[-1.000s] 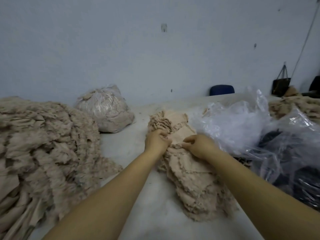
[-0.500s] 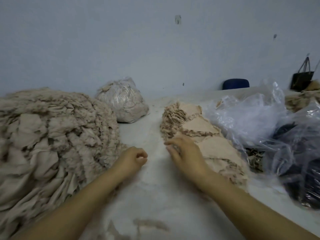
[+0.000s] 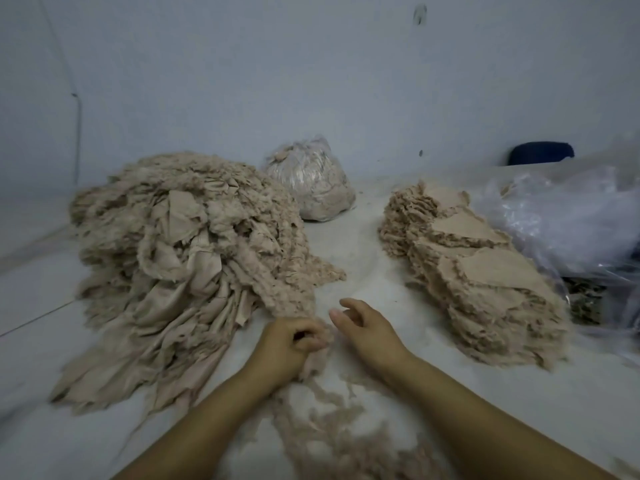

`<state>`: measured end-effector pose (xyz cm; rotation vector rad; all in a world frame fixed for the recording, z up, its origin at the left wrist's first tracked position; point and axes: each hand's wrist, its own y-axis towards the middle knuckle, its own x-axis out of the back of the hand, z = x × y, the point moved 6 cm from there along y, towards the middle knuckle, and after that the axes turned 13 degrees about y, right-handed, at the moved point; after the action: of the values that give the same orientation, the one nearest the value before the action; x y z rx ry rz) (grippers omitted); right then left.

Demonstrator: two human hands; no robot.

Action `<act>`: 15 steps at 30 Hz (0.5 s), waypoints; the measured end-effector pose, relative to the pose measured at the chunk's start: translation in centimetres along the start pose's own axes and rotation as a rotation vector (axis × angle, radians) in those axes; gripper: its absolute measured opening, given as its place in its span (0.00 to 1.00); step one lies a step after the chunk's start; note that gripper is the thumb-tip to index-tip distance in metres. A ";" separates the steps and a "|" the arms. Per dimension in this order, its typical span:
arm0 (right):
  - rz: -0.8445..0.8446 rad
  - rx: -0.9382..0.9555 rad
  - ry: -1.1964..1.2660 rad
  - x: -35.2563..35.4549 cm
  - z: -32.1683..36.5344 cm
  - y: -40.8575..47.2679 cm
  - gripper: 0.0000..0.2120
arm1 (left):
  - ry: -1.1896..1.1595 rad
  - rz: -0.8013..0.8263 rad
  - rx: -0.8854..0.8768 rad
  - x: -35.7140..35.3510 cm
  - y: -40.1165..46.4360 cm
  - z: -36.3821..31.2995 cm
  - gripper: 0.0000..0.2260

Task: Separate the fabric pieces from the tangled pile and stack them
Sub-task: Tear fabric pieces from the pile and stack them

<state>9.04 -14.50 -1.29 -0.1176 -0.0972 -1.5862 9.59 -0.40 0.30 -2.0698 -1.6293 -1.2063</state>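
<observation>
Left hand [image 3: 287, 344] fingers curled, pinching frayed beige fabric strip [image 3: 322, 420] at 6 o'clock, right hand [image 3: 367, 330] just beside it, fingers loose, holding nothing, tangled pile [image 3: 180, 244] at 10 o'clock, stacked pieces [image 3: 478, 268] at 2 o'clock, white table [image 3: 363, 268] underneath, clear plastic bags [image 3: 571, 220] far right.
</observation>
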 end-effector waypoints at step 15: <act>0.036 -0.111 0.125 4.6 -1.7 -2.2 0.14 | 0.357 -0.092 -0.144 1.7 2.1 0.2 0.07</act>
<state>6.70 -19.28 -2.30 -0.1057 0.0904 -1.5593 11.61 0.13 2.00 -1.7395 -1.5190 -1.6570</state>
